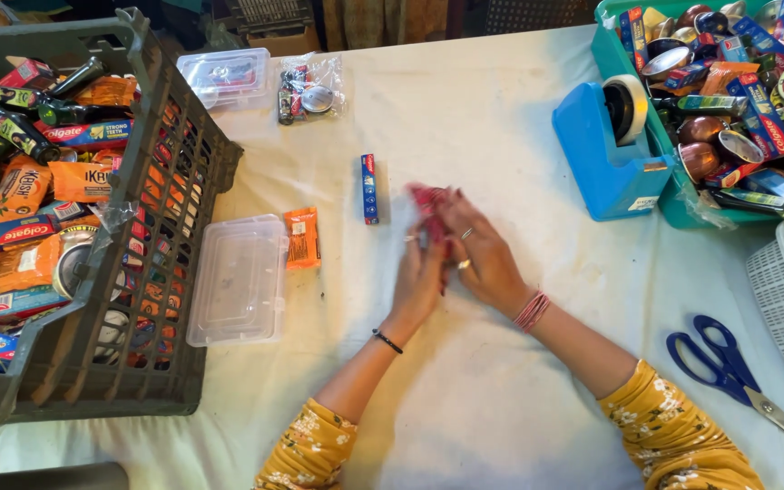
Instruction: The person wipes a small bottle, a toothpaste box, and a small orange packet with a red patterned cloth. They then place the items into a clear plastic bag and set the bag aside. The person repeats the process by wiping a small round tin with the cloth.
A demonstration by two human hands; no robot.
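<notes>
While both hands meet over the middle of the white tablecloth, a small red packet is pinched between them, lifted slightly off the cloth and blurred with motion. It looks thin and soft, probably a light foil or plastic sachet that crumples easily and weighs next to nothing (its exact shape cannot be made out through the blur). Such a thing seems best taken by its edges or corners with the fingertips, since a flat squeeze in the middle would likely crease it, and the glossy skin may slide.

The left hand comes up from below with the palm turned inward, fingers closed against the near side of the packet; a dark band sits at its wrist. The right hand reaches in from the right, wrist bent and fingers curled over the packet's top and far side, rings showing on two fingers and red bangles at the wrist. Both forearms angle in from yellow flowered sleeves.

Just beyond the hands lies a slim blue box, and to its left an orange sachet touching a clear plastic lidded container. A grey crate of mixed packets stands at the left, a blue tape dispenser at the right, and blue-handled scissors near the right forearm.
</notes>
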